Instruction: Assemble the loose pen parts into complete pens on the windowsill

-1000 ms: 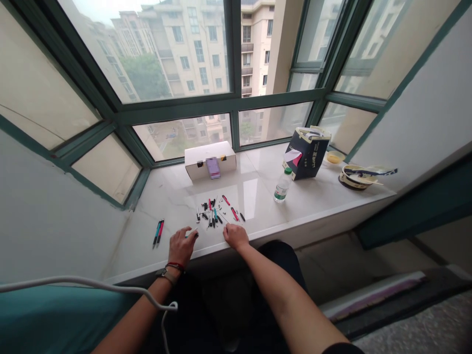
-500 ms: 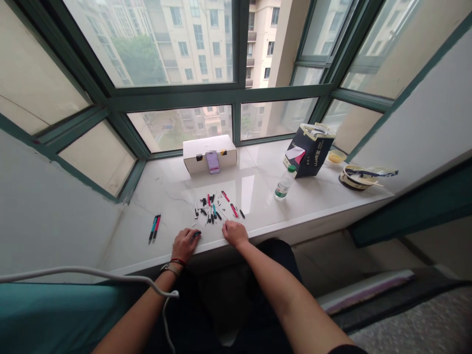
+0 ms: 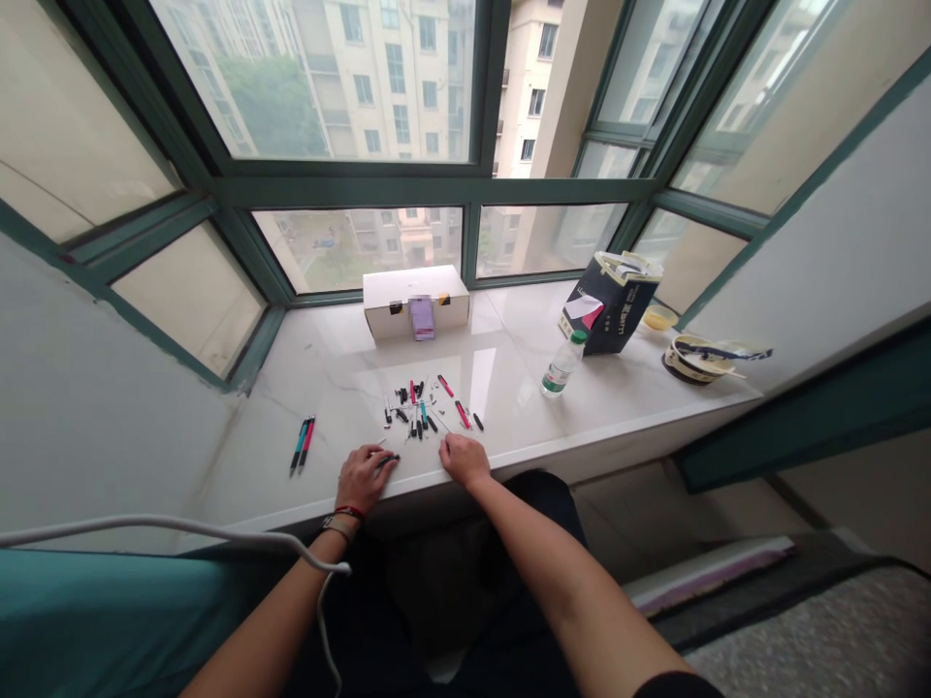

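Note:
My left hand (image 3: 362, 475) rests on the front of the white sill, fingers curled around a small black pen part (image 3: 388, 460). Beside it to the right, my right hand (image 3: 464, 459) is closed with its fingertips down by the edge of the scattered pen parts (image 3: 418, 412). A thin stick (image 3: 442, 424) runs up to those fingertips; whether they grip it I cannot make out. Among the loose pieces are black, teal and red barrels, clips and small bits. To the left lie a teal pen (image 3: 299, 446) and a red pen (image 3: 307, 444), side by side.
Against the window stands a white box (image 3: 414, 281) with a purple packet (image 3: 422, 318) at its front. Farther right are a water bottle (image 3: 561, 366), a dark paper bag (image 3: 618, 301) and a takeaway bowl (image 3: 690, 361). A white cable (image 3: 181, 523) crosses at lower left.
The view has tilted slightly. My left fingers and the black pen part have shifted a little; my right hand stays almost still.

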